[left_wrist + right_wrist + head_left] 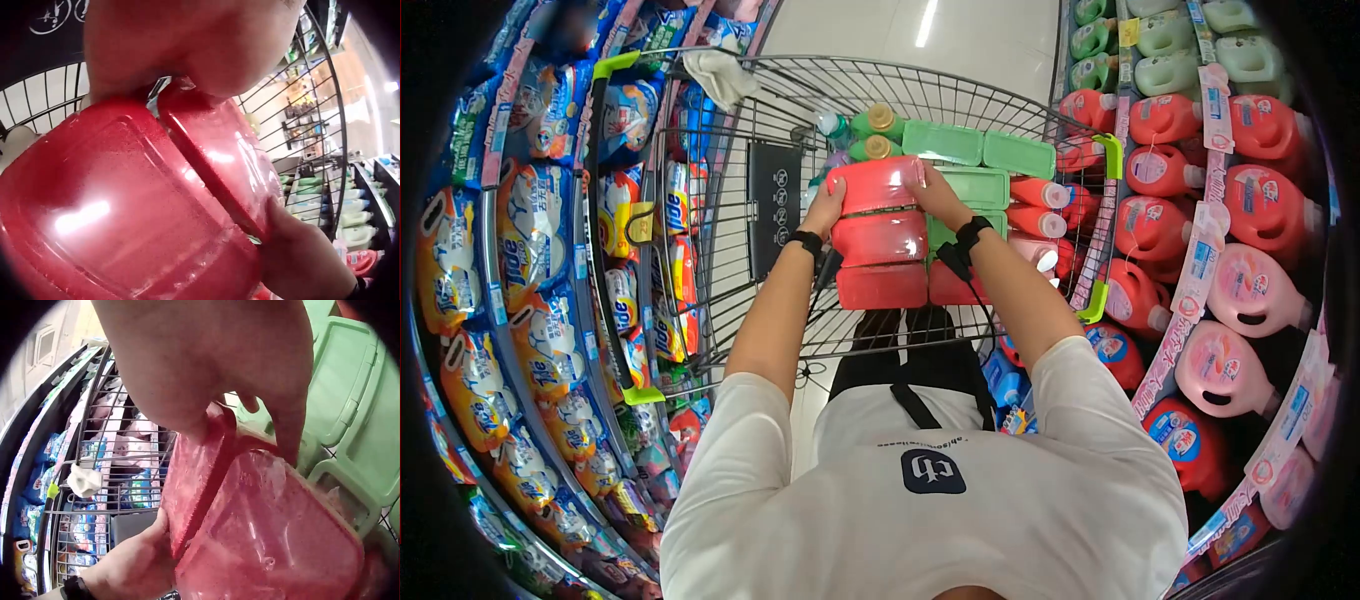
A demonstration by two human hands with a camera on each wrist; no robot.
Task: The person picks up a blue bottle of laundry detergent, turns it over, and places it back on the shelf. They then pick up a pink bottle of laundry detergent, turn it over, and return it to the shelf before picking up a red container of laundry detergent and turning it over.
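Note:
A red pack with a clear lid tops a stack of two more red packs in a wire shopping cart. My left hand grips its left end and my right hand grips its right end. The left wrist view shows the red pack close up under my left hand, with my right hand at its far end. From the right wrist, my right hand curls over the pack's edge, and my left hand holds the other side.
Green packs, green bottles and red bottles lie in the cart, and a white cloth hangs on its rim. Shelves of red detergent jugs stand close on the right, bagged detergent on the left.

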